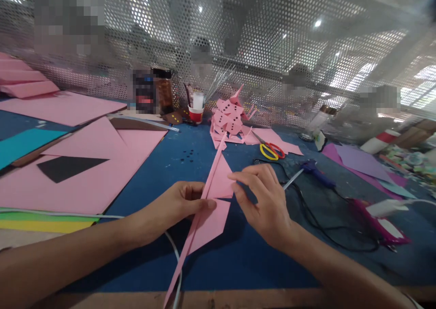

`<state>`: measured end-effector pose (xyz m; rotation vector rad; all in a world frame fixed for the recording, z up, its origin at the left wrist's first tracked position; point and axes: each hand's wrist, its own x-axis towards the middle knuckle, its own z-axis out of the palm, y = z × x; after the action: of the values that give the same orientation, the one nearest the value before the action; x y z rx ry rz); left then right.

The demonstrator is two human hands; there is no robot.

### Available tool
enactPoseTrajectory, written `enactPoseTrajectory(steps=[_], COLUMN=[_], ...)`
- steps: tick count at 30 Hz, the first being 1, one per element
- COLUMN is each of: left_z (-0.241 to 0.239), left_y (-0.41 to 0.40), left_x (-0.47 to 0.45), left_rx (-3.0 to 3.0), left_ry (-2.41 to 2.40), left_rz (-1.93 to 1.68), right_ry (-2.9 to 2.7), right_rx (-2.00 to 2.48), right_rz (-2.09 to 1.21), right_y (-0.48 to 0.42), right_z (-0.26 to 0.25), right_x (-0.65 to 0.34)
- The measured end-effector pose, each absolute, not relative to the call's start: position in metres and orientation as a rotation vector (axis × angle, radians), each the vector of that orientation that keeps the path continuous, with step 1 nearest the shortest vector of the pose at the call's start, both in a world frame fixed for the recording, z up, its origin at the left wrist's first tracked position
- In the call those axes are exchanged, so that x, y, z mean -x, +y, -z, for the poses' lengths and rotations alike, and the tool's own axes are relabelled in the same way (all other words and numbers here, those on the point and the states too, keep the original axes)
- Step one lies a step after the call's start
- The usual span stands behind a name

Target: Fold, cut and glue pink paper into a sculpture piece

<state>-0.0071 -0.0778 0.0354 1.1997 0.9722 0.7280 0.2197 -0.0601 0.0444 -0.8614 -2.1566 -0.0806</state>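
A long, narrow folded piece of pink paper (pixel 214 195) lies across the blue table top (pixel 177 159), its thin points running toward the far side and toward the near edge. My left hand (pixel 177 204) pinches its left fold with thumb and fingers closed. My right hand (pixel 262 200) grips the right flap of the same paper, fingers curled.
Large pink sheets (pixel 85 164) with a black cut-out lie at the left over teal, green and yellow sheets. A pile of dotted pink folded shapes (pixel 230 118), yellow-and-red scissors (pixel 270 150), a red cup, jars, a glue gun (pixel 381 218) with black cable and purple paper sit beyond. Perforated metal screen behind.
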Motion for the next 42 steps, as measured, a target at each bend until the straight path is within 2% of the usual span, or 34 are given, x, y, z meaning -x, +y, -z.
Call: enactPoseTrajectory(steps=[4,9,20,24,29,31,35,42], left_z=[-0.038,-0.043,-0.045,-0.036,-0.033,-0.029,-0.018,-0.009], left_y=[-0.078,-0.079,-0.043,-0.032,-0.047,-0.058,-0.077,-0.078], left_x=[0.006,0.005,0.051,0.058,0.047,0.039,0.022,0.014], left_rx=[-1.237,-1.268,-1.551,-1.724,-2.301,-2.457,-2.535,-2.565], left_ry=[0.91,0.873,1.077,1.177,1.45,1.254,0.867,0.844], left_rz=[-0.571,-0.427,-0.35,-0.412,-0.899,-0.971,-0.736,-0.692], right_ry=[-2.365,-2.592,-2.447,-2.458,-2.391,-2.383,-2.442,-2.576], right_rx=[0.739,0.667,1.173,1.202,1.337,1.405,1.459,1.46], right_rz=[0.166,0.048,-0.364,-0.69,-0.897,-0.952,-0.987,-0.905], right_y=[-0.051,-0.047,-0.043,-0.045,-0.042,-0.041,-0.041,-0.045], right_z=[-0.056,-0.055,-0.069,-0.068,-0.063,-0.063,-0.067,-0.074], right_x=[-0.222,-0.222,-0.246,-0.248,-0.246,-0.245,-0.244,-0.243])
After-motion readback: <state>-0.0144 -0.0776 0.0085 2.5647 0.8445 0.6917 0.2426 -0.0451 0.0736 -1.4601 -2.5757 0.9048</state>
